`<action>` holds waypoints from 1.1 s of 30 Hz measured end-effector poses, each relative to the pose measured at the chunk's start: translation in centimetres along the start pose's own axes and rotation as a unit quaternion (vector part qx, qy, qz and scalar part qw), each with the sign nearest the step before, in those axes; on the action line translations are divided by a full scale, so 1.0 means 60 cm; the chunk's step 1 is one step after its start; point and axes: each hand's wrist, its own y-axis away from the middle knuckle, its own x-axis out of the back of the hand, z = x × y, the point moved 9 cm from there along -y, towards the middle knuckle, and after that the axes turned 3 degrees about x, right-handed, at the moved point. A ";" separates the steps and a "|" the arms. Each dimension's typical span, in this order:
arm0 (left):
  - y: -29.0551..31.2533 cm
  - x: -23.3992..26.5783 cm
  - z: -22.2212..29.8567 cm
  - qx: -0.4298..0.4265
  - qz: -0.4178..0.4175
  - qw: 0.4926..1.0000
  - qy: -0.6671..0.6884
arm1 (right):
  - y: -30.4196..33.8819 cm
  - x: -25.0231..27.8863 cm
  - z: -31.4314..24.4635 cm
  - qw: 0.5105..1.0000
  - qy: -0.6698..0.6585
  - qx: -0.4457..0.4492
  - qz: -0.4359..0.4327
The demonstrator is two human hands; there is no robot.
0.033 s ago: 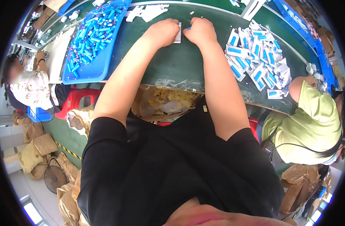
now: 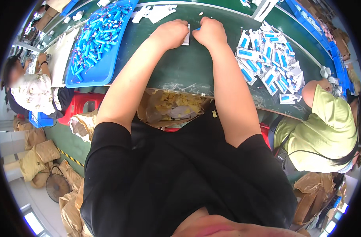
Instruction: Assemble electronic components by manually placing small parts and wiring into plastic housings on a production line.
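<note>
At the far side of the green table, my left hand [image 2: 172,34] is closed around the edge of a small white plastic housing [image 2: 186,38], whose near end pokes out past the fingers. Just to the right, my right hand [image 2: 210,33] is curled shut, with a sliver of a blue battery [image 2: 196,29] showing at its fingertips; the rest is hidden by the hand. A narrow gap separates the two hands.
A blue tray [image 2: 97,77] heaped with blue wired batteries stands at left. White housings with blue batteries [image 2: 269,59] pile up at right. White pieces [image 2: 160,14] lie beyond my left hand. Co-workers sit on both sides; an open carton [image 2: 172,106] is below the table edge.
My right hand has shifted very slightly toward the far side. The left hand and the white housing look the same.
</note>
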 end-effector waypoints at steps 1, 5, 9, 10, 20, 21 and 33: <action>0.000 -0.002 0.002 -0.044 0.027 0.998 -0.024 | 0.001 0.012 -0.005 0.999 -0.016 0.006 0.037; 0.013 -0.006 -0.006 -0.113 0.108 0.987 -0.020 | -0.001 0.022 -0.010 0.997 -0.051 0.035 0.043; 0.012 -0.003 -0.016 -0.113 0.048 0.991 0.050 | -0.001 0.024 -0.002 0.994 -0.087 0.031 0.057; 0.011 -0.003 -0.019 -0.098 0.033 0.993 0.057 | -0.001 0.019 0.000 0.995 -0.082 0.025 0.044; 0.005 -0.003 -0.022 -0.076 0.014 0.994 0.071 | -0.003 0.021 0.008 0.995 -0.084 0.013 0.044; 0.007 0.002 -0.028 -0.067 0.045 0.994 0.070 | -0.004 0.018 0.004 0.992 -0.117 0.027 0.034; 0.037 0.007 -0.037 -0.120 0.123 0.962 0.210 | -0.012 0.015 0.004 0.971 -0.231 0.035 0.048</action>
